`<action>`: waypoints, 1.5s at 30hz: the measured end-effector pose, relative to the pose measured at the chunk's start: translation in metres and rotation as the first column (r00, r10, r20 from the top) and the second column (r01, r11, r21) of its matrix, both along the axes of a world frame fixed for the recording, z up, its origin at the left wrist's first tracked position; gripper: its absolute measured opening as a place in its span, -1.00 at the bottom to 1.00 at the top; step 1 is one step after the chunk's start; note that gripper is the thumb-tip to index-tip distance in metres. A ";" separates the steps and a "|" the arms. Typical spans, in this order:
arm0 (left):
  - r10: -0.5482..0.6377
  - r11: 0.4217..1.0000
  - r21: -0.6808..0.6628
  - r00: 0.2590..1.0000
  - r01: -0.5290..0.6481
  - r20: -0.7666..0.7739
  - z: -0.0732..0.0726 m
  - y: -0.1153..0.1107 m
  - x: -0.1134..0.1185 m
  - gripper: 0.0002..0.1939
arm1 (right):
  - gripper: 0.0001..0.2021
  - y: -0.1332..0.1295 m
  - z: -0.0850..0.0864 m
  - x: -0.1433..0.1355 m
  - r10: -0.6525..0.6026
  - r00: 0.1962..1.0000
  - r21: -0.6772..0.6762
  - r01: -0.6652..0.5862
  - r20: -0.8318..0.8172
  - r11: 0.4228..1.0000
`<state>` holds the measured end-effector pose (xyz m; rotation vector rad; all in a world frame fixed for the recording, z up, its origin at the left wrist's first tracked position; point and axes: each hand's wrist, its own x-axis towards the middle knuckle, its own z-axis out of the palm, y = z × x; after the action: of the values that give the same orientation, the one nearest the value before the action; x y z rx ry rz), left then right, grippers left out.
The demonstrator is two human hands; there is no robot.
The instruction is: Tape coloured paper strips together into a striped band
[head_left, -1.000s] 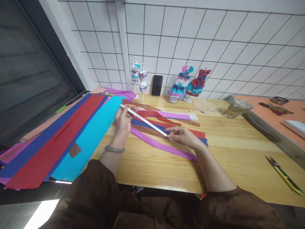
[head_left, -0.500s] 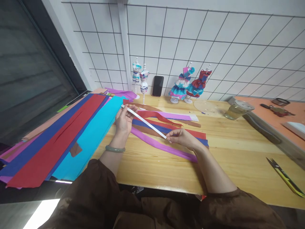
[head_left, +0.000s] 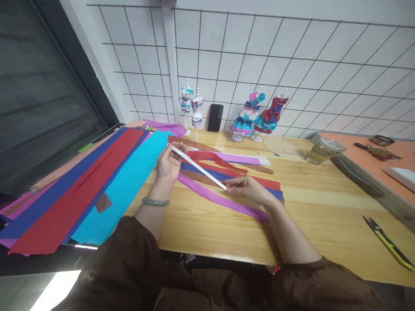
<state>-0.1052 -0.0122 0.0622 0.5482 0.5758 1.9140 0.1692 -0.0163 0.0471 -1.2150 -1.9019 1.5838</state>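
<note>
A narrow white strip [head_left: 199, 168] is stretched slantwise between my two hands, above the table. My left hand [head_left: 169, 163], with a green bangle at the wrist, pinches its upper left end. The lower right end sits between the thumb and fingers of my right hand [head_left: 244, 188]. Beneath and behind the strip lie coloured crepe-like strips: a purple strip [head_left: 220, 201], a red strip [head_left: 223, 162] and a blue strip [head_left: 210, 173]. Left of my left hand is a turquoise sheet [head_left: 129, 172], beside a long red sheet [head_left: 78, 190].
Along the tiled wall stand small dress forms in paper-like dresses [head_left: 248, 116], white-wrapped forms [head_left: 196, 112] and a phone [head_left: 215, 117]. A lidded cup [head_left: 325, 150] stands at the right. Yellow-and-black thread snips [head_left: 387, 242] lie near the right edge of the wooden table [head_left: 314, 216].
Both hands keep hold of the white strip in almost the same place. The view has shifted very slightly.
</note>
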 end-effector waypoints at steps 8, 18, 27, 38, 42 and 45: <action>-0.102 0.995 0.004 0.983 0.102 0.154 0.001 -0.001 -0.003 -0.82 | -0.50 0.001 0.000 0.000 -0.171 0.985 0.064 0.173 -0.034 0.983; -0.312 0.949 -0.032 0.949 0.314 0.050 0.033 -0.032 0.012 -0.70 | -0.55 -0.012 0.010 -0.014 -0.221 0.963 0.128 0.241 -0.155 0.962; -0.515 0.857 -0.094 0.846 0.506 -0.141 0.038 -0.049 0.036 -0.60 | -0.79 -0.036 0.026 -0.031 -0.114 0.947 0.531 0.265 -0.299 0.805; -0.664 0.742 -0.039 0.726 0.669 -0.179 0.037 -0.058 0.059 -0.56 | -0.87 -0.054 0.026 -0.055 0.063 0.971 0.646 0.104 -0.229 0.756; -0.684 0.724 -0.058 0.705 0.687 -0.187 0.035 -0.056 0.058 -0.62 | -0.88 -0.052 0.021 -0.052 0.018 0.943 0.508 0.163 -0.333 0.846; -0.658 0.751 -0.100 0.728 0.653 -0.192 0.032 -0.051 0.053 -0.67 | -0.82 -0.047 0.020 -0.046 -0.107 0.887 0.273 0.250 -0.450 0.929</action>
<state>-0.0519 -0.0635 0.0938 0.8258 0.4557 1.1697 0.1234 -0.0633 0.0674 -0.7956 -1.6251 1.2477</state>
